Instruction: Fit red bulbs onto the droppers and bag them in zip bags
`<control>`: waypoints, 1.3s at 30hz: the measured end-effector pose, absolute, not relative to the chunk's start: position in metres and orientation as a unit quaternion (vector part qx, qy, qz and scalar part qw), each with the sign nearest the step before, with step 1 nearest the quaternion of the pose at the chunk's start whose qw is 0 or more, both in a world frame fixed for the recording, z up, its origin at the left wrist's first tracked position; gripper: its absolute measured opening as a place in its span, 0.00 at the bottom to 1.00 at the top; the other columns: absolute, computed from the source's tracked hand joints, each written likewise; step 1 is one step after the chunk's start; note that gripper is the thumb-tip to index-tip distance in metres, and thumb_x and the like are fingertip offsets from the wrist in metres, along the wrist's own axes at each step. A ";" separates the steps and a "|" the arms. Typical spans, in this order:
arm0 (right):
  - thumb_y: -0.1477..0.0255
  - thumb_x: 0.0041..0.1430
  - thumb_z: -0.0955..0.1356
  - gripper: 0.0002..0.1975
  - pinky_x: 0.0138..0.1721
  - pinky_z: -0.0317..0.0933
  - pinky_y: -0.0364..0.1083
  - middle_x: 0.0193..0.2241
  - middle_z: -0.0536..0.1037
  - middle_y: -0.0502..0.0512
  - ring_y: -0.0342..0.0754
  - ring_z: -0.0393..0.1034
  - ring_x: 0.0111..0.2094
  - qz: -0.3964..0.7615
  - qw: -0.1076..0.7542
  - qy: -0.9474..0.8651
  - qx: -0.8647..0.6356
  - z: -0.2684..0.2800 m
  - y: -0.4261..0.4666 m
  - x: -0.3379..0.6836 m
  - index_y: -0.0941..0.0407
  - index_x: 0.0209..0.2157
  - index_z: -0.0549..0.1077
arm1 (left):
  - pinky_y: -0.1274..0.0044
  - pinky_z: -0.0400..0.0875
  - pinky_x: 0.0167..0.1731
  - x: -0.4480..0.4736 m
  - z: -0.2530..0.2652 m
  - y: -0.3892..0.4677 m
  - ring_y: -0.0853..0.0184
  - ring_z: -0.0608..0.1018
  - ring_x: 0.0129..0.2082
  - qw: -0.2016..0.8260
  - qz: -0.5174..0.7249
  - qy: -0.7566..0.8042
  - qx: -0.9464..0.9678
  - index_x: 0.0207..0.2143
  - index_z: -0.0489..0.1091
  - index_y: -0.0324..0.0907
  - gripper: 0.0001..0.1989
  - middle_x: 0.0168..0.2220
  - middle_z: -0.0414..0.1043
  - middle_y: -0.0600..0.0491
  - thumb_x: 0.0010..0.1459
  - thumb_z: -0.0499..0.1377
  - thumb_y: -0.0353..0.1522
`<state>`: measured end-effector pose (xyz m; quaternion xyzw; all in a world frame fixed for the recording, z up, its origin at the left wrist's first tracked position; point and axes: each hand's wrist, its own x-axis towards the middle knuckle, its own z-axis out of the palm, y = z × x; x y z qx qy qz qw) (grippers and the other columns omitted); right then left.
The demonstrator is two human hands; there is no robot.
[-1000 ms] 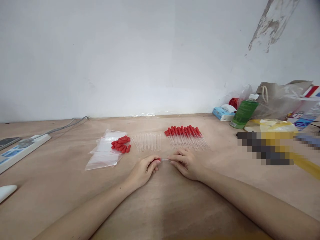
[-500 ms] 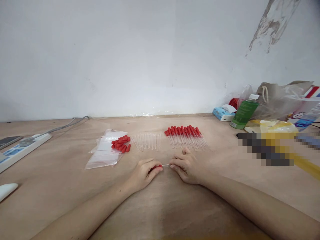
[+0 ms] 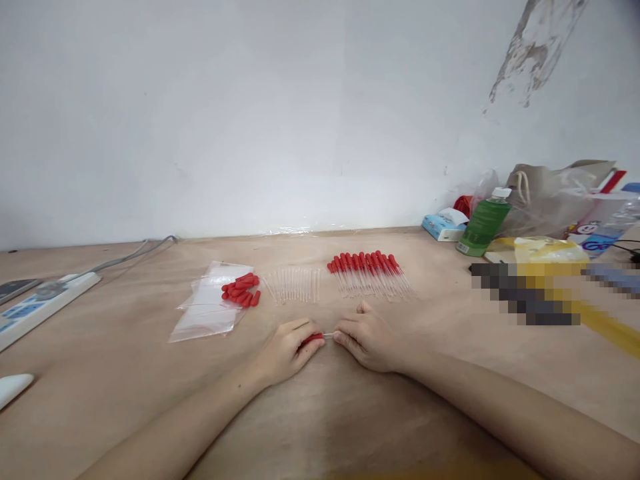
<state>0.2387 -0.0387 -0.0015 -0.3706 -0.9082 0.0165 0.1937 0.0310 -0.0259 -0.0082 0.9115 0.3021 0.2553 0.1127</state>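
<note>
Near the front middle of the table, my left hand [image 3: 291,345] pinches a red rubber bulb [image 3: 313,339]. My right hand [image 3: 367,339] grips a thin clear dropper tube [image 3: 329,335], whose short visible length spans the gap between my fingers and meets the bulb. How deep the tube sits in the bulb is hidden. Beyond my left hand lies a pile of loose red bulbs [image 3: 242,291], partly on clear plastic bags [image 3: 207,307]. A row of clear tubes [image 3: 294,285] lies to their right. Past my right hand, droppers with red bulbs fitted [image 3: 369,272] lie side by side.
At left are a white power strip [image 3: 55,303] with a grey cable and a phone [image 3: 17,290]. On the right stand a green bottle [image 3: 484,223], a blue tissue pack [image 3: 443,225] and plastic bags [image 3: 545,200]. A white wall [image 3: 240,120] closes off the back.
My right hand has come slightly closer to my left, so the visible gap between them is shorter. Both hands keep their grip. The camera view has shifted slightly.
</note>
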 end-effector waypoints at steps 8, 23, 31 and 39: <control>0.74 0.54 0.61 0.07 0.24 0.55 0.40 0.23 0.72 0.51 0.41 0.64 0.23 0.229 0.254 -0.829 -0.443 0.003 -0.031 0.251 0.57 0.28 0.69 | 0.80 0.59 0.22 0.013 -0.005 -0.015 0.71 0.65 0.21 0.101 0.265 0.404 0.870 0.33 0.63 0.40 0.08 0.22 0.60 0.58 0.55 0.53 0.36; 0.67 0.54 0.59 0.14 0.38 0.49 0.49 0.26 0.76 0.56 0.50 0.68 0.32 0.005 0.187 -0.706 -0.683 0.019 0.053 0.211 0.57 0.24 0.71 | 0.81 0.56 0.21 0.014 -0.001 -0.014 0.72 0.63 0.21 0.135 0.227 0.423 0.867 0.26 0.62 0.40 0.08 0.19 0.58 0.59 0.55 0.51 0.35; 0.65 0.57 0.57 0.18 0.42 0.42 0.53 0.30 0.76 0.62 0.53 0.69 0.35 -0.027 0.158 -0.720 -0.675 0.002 0.059 0.198 0.60 0.28 0.72 | 0.81 0.56 0.22 0.010 -0.003 -0.012 0.72 0.63 0.22 0.144 0.223 0.423 0.866 0.26 0.62 0.41 0.08 0.20 0.59 0.59 0.56 0.51 0.35; 0.63 0.59 0.55 0.18 0.43 0.42 0.52 0.32 0.76 0.61 0.52 0.69 0.35 -0.026 0.176 -0.720 -0.671 0.004 0.058 0.183 0.59 0.35 0.71 | 0.80 0.56 0.21 0.014 -0.006 -0.012 0.72 0.64 0.21 0.128 0.217 0.428 0.868 0.26 0.62 0.41 0.08 0.20 0.60 0.59 0.55 0.51 0.35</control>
